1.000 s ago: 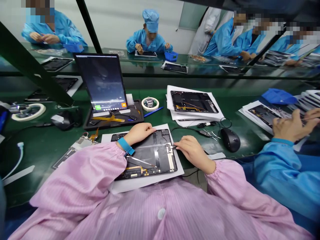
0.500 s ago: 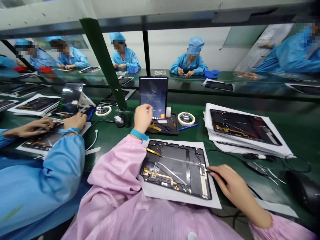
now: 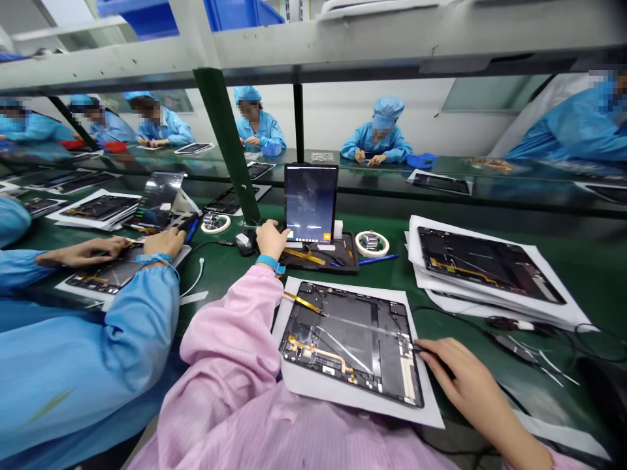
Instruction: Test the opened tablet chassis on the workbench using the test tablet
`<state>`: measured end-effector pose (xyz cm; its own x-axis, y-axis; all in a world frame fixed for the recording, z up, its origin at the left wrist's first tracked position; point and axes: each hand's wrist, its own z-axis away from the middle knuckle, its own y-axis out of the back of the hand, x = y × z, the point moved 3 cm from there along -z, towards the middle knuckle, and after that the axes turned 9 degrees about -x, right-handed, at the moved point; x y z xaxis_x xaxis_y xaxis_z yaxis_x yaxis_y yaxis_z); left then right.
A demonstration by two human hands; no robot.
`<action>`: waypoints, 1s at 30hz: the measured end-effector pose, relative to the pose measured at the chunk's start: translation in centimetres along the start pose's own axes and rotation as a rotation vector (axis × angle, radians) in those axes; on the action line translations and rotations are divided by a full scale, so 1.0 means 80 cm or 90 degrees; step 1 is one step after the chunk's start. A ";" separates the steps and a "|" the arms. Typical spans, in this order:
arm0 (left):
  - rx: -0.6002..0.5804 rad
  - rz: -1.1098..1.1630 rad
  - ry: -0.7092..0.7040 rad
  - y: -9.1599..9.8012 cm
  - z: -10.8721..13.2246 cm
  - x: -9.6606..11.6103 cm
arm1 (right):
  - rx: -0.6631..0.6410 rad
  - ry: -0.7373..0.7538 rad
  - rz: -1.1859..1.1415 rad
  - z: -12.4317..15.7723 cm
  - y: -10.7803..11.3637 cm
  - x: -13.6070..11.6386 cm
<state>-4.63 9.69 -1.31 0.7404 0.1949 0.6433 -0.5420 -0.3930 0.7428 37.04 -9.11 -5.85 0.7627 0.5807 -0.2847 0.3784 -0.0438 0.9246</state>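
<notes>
An opened tablet point(image 3: 353, 326) lies on white paper before me, its inner ribbon cables and boards bare. At its right edge my right hand point(image 3: 460, 372) pinches a small black cable plug point(image 3: 419, 348) against the tablet's side; the fingertips partly cover it. My left hand point(image 3: 272, 240) is raised beyond the tablet, between a black mouse point(image 3: 245, 242) and the lower left of a lit upright screen point(image 3: 312, 202). Its thumb and forefinger are apart, with nothing seen between them. Whether it touches the screen or mouse is unclear. A gold ribbon cable point(image 3: 302, 300) sticks out past the tablet's left edge.
A black tray point(image 3: 350, 251) supports the screen. Tape roll point(image 3: 372, 243) and blue pen point(image 3: 378, 259) lie beside it. Stacked tablet housings point(image 3: 490, 264) are at right, near loose cables point(image 3: 514, 346). A co-worker's blue sleeve point(image 3: 142, 326) is close at left; a green post point(image 3: 228, 143) stands behind.
My left hand has moved from in front of the screen to its lower left, and its fingers have spread. My right hand stays at the tablet's edge. The view has tilted upward.
</notes>
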 end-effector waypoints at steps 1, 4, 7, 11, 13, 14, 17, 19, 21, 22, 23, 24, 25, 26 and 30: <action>0.019 -0.014 -0.013 0.001 0.010 0.011 | 0.002 0.003 0.002 0.001 0.000 0.001; 0.004 -0.062 -0.110 -0.012 0.042 0.050 | 0.011 0.012 0.005 0.001 -0.001 0.003; -0.020 -0.107 -0.195 -0.033 0.065 0.076 | 0.020 0.018 0.005 0.002 -0.002 0.005; 0.016 -0.118 -0.216 -0.044 0.064 0.079 | 0.017 0.017 0.008 0.002 -0.004 0.007; 0.021 -0.109 -0.221 -0.044 0.058 0.075 | 0.013 0.017 0.008 0.002 -0.005 0.007; 0.015 -0.105 -0.224 -0.044 0.055 0.073 | 0.013 0.017 0.008 0.002 -0.005 0.007; 0.000 -0.095 -0.232 -0.044 0.052 0.072 | 0.015 0.015 0.008 0.001 -0.004 0.007; 0.002 -0.092 -0.236 -0.044 0.054 0.073 | 0.015 0.013 0.008 0.001 -0.004 0.007; 0.002 -0.090 -0.236 -0.044 0.058 0.075 | 0.016 0.012 0.008 0.000 -0.004 0.007; -0.001 -0.088 -0.235 -0.044 0.059 0.076 | 0.017 0.013 0.007 0.000 -0.004 0.007; -0.005 -0.084 -0.234 -0.044 0.061 0.078 | 0.019 0.014 0.007 0.000 -0.004 0.006; -0.012 -0.078 -0.235 -0.043 0.062 0.080 | 0.021 0.015 0.008 0.000 -0.004 0.006; -0.020 -0.071 -0.237 -0.043 0.062 0.083 | 0.023 0.016 0.009 0.000 -0.004 0.006; -0.029 -0.065 -0.242 -0.043 0.062 0.085 | 0.024 0.016 0.010 0.000 -0.004 0.005; -0.028 -0.061 -0.278 -0.042 0.059 0.098 | 0.017 0.011 0.011 0.000 -0.003 0.004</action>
<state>4.86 8.33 0.33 0.8811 -0.1731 0.4401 -0.4727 -0.3519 0.8079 37.20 -8.89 -6.21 0.7606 0.5933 -0.2637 0.3788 -0.0757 0.9224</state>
